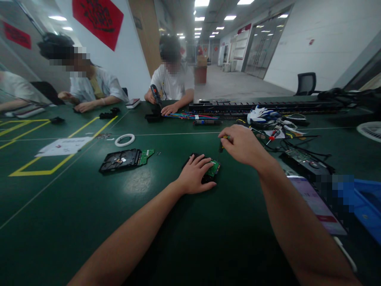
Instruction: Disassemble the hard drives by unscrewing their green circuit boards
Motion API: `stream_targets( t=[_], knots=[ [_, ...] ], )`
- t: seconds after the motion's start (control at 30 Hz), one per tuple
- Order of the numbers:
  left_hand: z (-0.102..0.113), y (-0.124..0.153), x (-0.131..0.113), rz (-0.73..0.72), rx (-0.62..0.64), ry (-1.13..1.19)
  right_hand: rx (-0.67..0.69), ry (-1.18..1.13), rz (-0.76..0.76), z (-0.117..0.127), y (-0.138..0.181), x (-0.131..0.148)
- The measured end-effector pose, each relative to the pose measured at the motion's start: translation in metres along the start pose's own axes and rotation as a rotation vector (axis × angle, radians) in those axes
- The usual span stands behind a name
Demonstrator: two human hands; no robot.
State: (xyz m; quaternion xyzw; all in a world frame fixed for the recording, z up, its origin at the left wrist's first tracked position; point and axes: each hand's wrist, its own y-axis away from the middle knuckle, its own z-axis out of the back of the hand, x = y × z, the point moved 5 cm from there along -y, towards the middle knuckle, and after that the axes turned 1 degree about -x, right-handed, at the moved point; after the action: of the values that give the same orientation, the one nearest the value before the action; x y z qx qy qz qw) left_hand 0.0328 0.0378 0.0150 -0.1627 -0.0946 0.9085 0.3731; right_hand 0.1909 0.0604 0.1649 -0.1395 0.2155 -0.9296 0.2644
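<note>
My left hand (195,174) lies with fingers spread over a hard drive (205,178) on the green table, covering most of it. Part of the drive's green circuit board (214,169) shows past the fingertips. Up and to the right, my right hand (242,145) is closed around a small screwdriver (221,147), pointing down; the hand hides much of it, and its tip is hard to make out. The screwdriver is apart from the drive. Further left lies a second hard drive (120,160), with a green circuit board (146,156) sticking out at its right end.
A white ring (124,140) and a paper sheet (64,146) lie left. On the right are a phone (317,204), a blue bin (367,206), another drive (308,161), cables and gloves (263,115). Across the table, a person (172,79) holds a power screwdriver (156,95).
</note>
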Motion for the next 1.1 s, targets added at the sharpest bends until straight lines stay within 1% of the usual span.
stream_targets(
  t=[0.23,0.37,0.53,0.73,1.1],
  knots=[
    [-0.0003,0.0001,0.0000,0.001,-0.001,0.000,0.030,-0.013,-0.005,0.0003,0.0000,-0.0029],
    [-0.0009,-0.0003,0.0004,0.002,-0.005,0.003,0.022,-0.017,-0.020,0.0008,0.0009,-0.0043],
    [-0.0006,-0.0006,0.0005,0.004,0.000,0.010,0.039,0.033,-0.042,-0.0003,0.0020,-0.0039],
    [0.0008,0.0002,-0.0002,-0.001,0.000,0.001,0.022,0.049,-0.047,0.0009,0.0021,-0.0036],
    [0.0003,0.0001,0.0005,0.006,0.005,0.007,0.037,-0.039,0.045,0.0026,0.0021,0.0028]
  ],
)
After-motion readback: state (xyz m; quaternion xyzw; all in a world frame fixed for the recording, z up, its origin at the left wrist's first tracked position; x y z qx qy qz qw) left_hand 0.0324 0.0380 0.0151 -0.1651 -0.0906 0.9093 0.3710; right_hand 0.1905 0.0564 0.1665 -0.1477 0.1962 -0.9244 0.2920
